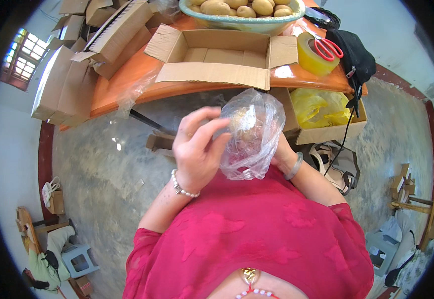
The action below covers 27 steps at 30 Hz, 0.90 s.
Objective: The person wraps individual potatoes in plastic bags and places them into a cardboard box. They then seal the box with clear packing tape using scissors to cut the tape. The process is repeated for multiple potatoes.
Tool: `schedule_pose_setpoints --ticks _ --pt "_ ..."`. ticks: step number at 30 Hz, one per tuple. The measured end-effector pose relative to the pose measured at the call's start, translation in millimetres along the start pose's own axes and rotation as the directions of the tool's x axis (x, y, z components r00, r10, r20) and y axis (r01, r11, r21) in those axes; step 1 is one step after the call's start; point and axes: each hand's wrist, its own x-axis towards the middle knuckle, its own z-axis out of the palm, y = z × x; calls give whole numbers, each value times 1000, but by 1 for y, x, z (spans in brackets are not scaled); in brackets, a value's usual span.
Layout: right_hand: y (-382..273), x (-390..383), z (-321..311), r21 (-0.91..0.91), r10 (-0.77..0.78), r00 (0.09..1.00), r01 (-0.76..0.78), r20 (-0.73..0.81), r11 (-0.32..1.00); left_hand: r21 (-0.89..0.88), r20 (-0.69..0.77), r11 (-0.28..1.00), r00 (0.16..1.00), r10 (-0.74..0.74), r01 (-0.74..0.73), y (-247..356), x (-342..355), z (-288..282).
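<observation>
The clear, crinkled plastic bag (256, 149) is between your hands, its longer axis running away from your chest toward the open brown cardboard box (214, 73). Your right grip (282, 153) supports its right side, closure hidden; your left grip (197, 149) is loosely spread at its left edge, contact unclear.

Bright light glares off the plastic bag (252, 140); black-rimmed edges bend.

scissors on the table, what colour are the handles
The scissors' handles are red, best seen in the head view.
</observation>
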Motion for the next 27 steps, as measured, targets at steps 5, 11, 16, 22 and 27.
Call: schedule_pose_setpoints --ticks 5,11,16,22,27 --pt "4 -7 7 -80 -34 996 27 -87 996 -117 292 980 949 -121 161 0 -3 31" --pt "9 -13 -10 145 -65 998 66 -10 987 -237 248 968 969 -23 84 -13 -25 39" --pt "11 -8 9 146 -106 990 118 -93 982 -412 141 843 938 -318 347 -24 -30 40" --pt "12 -10 10 -48 -81 990 76 -111 996 -41 192 943 929 -318 331 -18 -8 33" --pt "10 -13 9 -44 -22 997 19 -78 999 -173 309 953 933 -187 248 -29 -18 39"
